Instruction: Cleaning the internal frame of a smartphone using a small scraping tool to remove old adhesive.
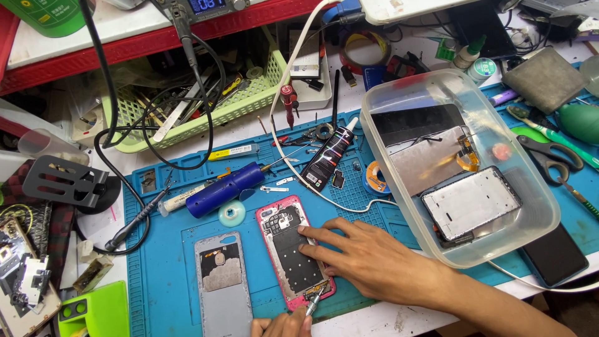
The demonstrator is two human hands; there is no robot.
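Phone chassis (293, 249), red-framed and opened up, lies flat on the blue repair mat (156, 274) near the front edge of the bench. We see the right hand (368, 259) pressed flat across its right side, fingers stretched out and slightly apart, fingertips (304, 230) on the dark shield plate inside the frame. The left hand (284, 326) sits at the bottom edge of the view, fingers pinched together on a pair of tweezers (314, 304) whose tip touches the lower end of the phone, by the connector area. Just left of the phone lies a grey back cover (223, 287), inner side up, apart from both hands. Above them on the mat are a blue electric screwdriver (226, 188), a round pale-green tape roll (232, 214) and a black glue tube (327, 156). To the right stands a clear plastic tub (374, 134) holding 1 phone midframe (471, 203) and other flat panels. A green basket (249, 103) of tools sits at the back, scissors (549, 156) lie at far right.
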